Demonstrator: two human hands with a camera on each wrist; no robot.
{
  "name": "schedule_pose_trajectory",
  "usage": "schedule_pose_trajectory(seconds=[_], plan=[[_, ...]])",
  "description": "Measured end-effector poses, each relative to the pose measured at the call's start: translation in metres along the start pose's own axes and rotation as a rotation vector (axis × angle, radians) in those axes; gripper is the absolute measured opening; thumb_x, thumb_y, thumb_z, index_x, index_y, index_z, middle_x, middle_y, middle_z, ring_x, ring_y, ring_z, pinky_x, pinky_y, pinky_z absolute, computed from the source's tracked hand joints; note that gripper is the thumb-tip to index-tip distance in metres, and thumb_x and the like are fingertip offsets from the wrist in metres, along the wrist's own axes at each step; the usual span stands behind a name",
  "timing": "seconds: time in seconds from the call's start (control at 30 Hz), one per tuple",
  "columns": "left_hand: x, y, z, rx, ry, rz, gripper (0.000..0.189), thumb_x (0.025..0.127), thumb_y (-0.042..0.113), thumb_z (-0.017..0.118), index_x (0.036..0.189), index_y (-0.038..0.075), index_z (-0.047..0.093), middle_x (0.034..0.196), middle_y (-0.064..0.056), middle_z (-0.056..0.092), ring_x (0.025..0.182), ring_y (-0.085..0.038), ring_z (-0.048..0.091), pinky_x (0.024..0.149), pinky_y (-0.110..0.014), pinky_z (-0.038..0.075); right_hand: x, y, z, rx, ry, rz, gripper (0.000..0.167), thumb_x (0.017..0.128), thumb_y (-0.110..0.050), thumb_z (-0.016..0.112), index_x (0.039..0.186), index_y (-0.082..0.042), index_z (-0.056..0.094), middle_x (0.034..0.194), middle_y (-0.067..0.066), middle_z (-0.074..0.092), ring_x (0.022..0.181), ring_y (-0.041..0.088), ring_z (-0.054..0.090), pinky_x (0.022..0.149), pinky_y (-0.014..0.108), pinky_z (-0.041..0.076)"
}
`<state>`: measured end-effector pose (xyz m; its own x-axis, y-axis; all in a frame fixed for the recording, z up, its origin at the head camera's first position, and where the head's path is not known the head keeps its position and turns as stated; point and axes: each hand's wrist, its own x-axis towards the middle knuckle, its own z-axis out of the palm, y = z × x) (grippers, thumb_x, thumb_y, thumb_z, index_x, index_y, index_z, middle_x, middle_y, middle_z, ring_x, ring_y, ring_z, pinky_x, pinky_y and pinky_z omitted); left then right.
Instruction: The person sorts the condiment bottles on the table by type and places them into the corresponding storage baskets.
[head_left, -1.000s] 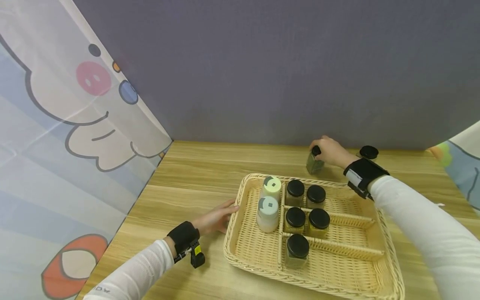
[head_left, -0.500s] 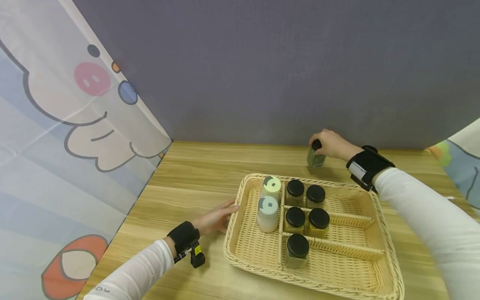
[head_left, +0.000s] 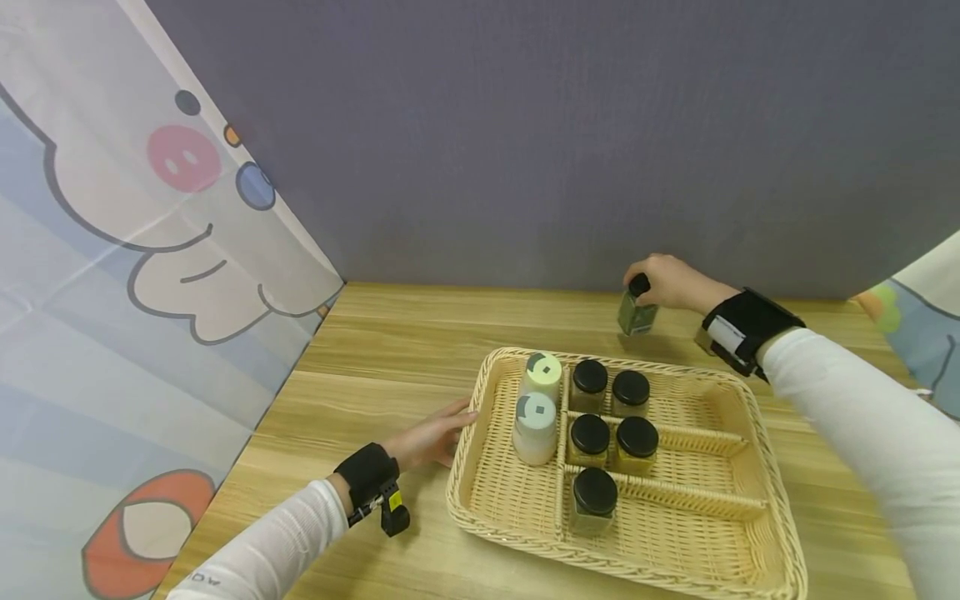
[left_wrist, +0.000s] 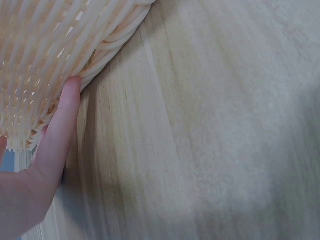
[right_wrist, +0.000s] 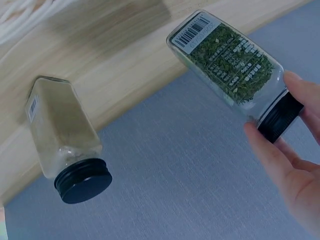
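My right hand [head_left: 670,282] pinches the black cap of a square glass spice jar [right_wrist: 232,65] between thumb and fingers. Dried green flakes fill much of this jar, and it hangs above the table behind the basket. A second spice jar [right_wrist: 62,125], with tan powder and a black cap, stands on the table near my right wrist; in the head view the wrist strap mostly hides it. At the left side of the wicker basket [head_left: 467,467], my left hand [head_left: 427,437] touches the outer wall with extended fingers [left_wrist: 62,117].
Two pale-capped bottles, one yellowish [head_left: 543,372] and one greenish-white [head_left: 536,427], stand in the basket's left compartment. Several black-capped jars [head_left: 594,500] occupy the left ends of the divided right compartments. A grey panel [head_left: 525,167] rises behind the wooden table [head_left: 390,333].
My right hand has raised the green-flake jar off the table and shifted it slightly right. The right forearm has also moved right. My left hand and the basket stay in place.
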<state>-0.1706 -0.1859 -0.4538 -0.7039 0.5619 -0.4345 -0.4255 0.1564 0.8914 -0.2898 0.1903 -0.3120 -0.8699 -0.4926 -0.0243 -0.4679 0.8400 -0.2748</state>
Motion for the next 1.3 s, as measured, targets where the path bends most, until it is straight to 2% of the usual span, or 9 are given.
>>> schedule_pose_trajectory(seconds=[0.2, 0.5, 0.97, 1.3], plan=[[0.0, 0.001, 0.0, 0.004, -0.001, 0.005, 0.06, 0.093, 0.036, 0.039, 0.143, 0.018, 0.011, 0.133, -0.022, 0.037, 0.112, -0.037, 0.045, 0.079, -0.053, 0.045, -0.003, 0.002, -0.004, -0.01, 0.003, -0.015, 0.03, 0.074, 0.001, 0.066, 0.102, 0.007, 0.059, 0.096, 0.024, 0.057, 0.084, 0.034, 0.054, 0.065, 0.041, 0.047], [0.001, 0.0, -0.001, -0.005, -0.001, 0.002, 0.059, 0.094, 0.035, 0.039, 0.143, 0.018, 0.01, 0.133, -0.022, 0.037, 0.112, -0.037, 0.045, 0.079, -0.054, 0.045, -0.005, 0.001, -0.013, -0.022, -0.019, 0.01, 0.031, 0.075, -0.001, 0.065, 0.104, 0.007, 0.058, 0.097, 0.024, 0.057, 0.083, 0.033, 0.055, 0.065, 0.041, 0.047], [0.0, 0.0, -0.002, 0.003, 0.004, 0.002, 0.061, 0.094, 0.036, 0.038, 0.143, 0.016, 0.009, 0.133, -0.023, 0.036, 0.112, -0.037, 0.045, 0.08, -0.054, 0.044, -0.009, 0.001, -0.02, -0.036, -0.033, -0.018, 0.03, 0.076, -0.002, 0.066, 0.104, 0.006, 0.058, 0.096, 0.023, 0.057, 0.08, 0.031, 0.055, 0.061, 0.04, 0.046], [0.0, 0.0, -0.001, -0.003, -0.003, 0.001, 0.06, 0.094, 0.036, 0.039, 0.143, 0.021, 0.01, 0.135, -0.02, 0.036, 0.115, -0.036, 0.043, 0.08, -0.054, 0.044, -0.017, -0.001, -0.024, -0.021, -0.011, -0.031, 0.03, 0.075, -0.002, 0.066, 0.102, 0.005, 0.059, 0.092, 0.019, 0.058, 0.075, 0.027, 0.056, 0.059, 0.037, 0.046]])
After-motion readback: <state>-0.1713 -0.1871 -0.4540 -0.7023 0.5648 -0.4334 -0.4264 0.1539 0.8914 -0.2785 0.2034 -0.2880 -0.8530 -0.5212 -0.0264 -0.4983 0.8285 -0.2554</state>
